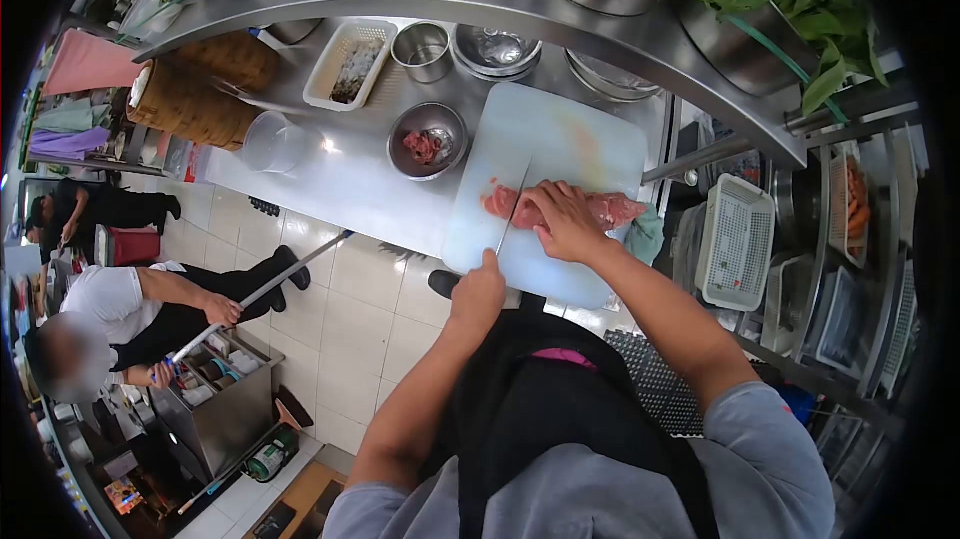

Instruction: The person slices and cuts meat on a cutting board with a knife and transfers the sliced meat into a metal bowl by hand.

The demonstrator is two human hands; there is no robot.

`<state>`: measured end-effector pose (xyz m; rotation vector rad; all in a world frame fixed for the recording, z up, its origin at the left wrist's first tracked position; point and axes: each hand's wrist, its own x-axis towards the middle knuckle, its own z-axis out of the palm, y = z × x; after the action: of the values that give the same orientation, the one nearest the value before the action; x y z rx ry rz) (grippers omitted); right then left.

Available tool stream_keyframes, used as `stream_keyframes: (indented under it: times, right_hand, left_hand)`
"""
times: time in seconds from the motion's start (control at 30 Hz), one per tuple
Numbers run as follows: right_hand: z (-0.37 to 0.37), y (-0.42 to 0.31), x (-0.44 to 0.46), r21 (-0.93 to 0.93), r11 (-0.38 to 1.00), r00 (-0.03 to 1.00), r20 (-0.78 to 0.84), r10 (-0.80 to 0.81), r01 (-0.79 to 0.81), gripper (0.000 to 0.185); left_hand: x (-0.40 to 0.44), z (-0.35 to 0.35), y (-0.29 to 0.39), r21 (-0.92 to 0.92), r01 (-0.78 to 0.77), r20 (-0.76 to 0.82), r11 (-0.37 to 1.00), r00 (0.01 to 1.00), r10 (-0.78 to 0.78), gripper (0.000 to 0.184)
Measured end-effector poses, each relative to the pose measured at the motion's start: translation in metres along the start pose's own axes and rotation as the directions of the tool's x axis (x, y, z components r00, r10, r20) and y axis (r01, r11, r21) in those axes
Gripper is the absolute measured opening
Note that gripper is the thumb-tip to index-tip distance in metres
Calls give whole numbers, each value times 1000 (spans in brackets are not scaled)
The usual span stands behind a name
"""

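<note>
A knife crosses raw meat on a pale cutting board.
The left hand is wrapped around the handle; the right hand, nearer, fingers half curled, holds the meat from above. Its long axis runs left to right, blade crossing near the left end. No writing is legible.

Hands on knife and raw meat, board beneath

From where I stood, I could not read any word, brand or number with certainty. The green container seemed to carry a label, but its print was too small; the colourful packet was also too blurred.
</note>
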<state>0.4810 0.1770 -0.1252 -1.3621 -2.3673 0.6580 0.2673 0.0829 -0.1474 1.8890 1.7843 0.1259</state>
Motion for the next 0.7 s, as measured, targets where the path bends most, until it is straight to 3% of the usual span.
stream_keyframes:
  times: [0.1,0.27,0.43,0.7]
  right_hand:
    - [4,5,-2,21,1000,999,-29,-18,18,58]
    - [3,6,-2,39,999,999,-34,-19,21,53]
    - [2,3,-3,38,999,997,-67,-35,38,50]
    - [-2,-1,-3,-3,999,997,-71,-35,35,53]
  left_hand:
    - [-26,-6,-10,1,75,78,997,994,-75,18]
    - [-29,-52,0,32,29,48,999,998,-30,19]
    - [-47,-108,29,82,-3,123,997,992,-7,19]
    - [-56,-96,28,191,-57,151,980,988,28,16]
